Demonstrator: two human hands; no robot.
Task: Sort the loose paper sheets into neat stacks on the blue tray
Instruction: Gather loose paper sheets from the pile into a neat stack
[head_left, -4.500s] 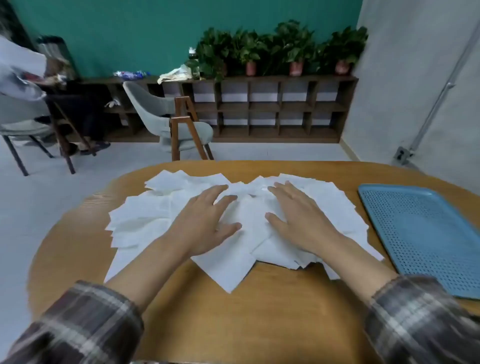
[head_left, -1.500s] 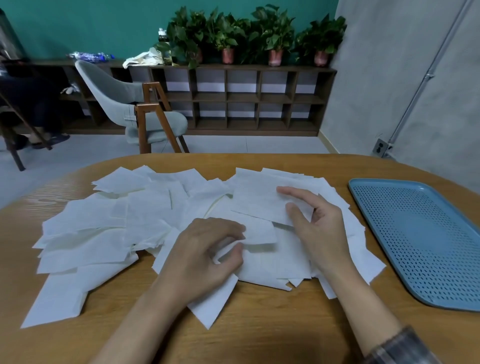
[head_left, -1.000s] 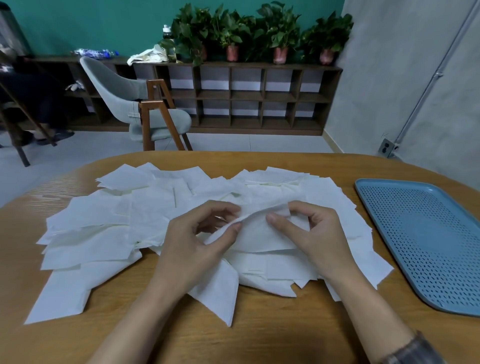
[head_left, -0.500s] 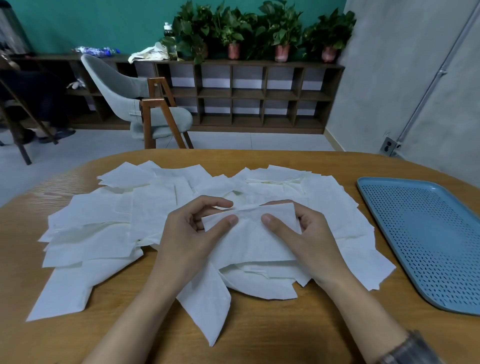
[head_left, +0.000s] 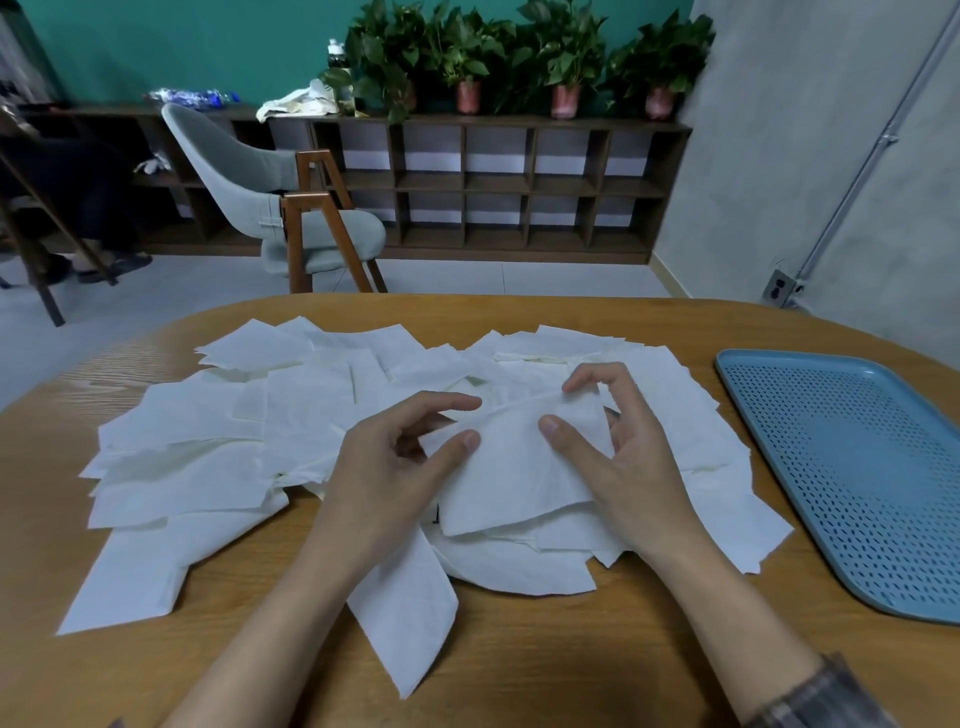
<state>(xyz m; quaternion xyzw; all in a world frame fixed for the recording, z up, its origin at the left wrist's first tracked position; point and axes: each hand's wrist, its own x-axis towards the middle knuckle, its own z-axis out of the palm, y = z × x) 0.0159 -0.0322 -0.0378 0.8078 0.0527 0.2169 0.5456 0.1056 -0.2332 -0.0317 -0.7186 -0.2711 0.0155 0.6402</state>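
Several loose white paper sheets (head_left: 208, 452) lie scattered and overlapping across the middle of the wooden table (head_left: 519, 665). I hold one sheet (head_left: 514, 467) lifted slightly above the pile. My left hand (head_left: 395, 478) pinches its left edge between thumb and forefinger. My right hand (head_left: 618, 452) grips its right side, thumb on top and fingers curled over the upper corner. The blue perforated tray (head_left: 852, 467) sits to the right of the pile with nothing on it.
A grey chair with wooden legs (head_left: 291, 218) stands beyond the table's far edge. A low wooden shelf (head_left: 498, 182) with potted plants lines the back wall. A person's legs (head_left: 78, 208) show at the far left. Bare wood runs along the table's near edge.
My hands went from spreading the pile to picking one sheet out of it. Over the last half second the sheet has tilted, with its right corner raised in my right hand.
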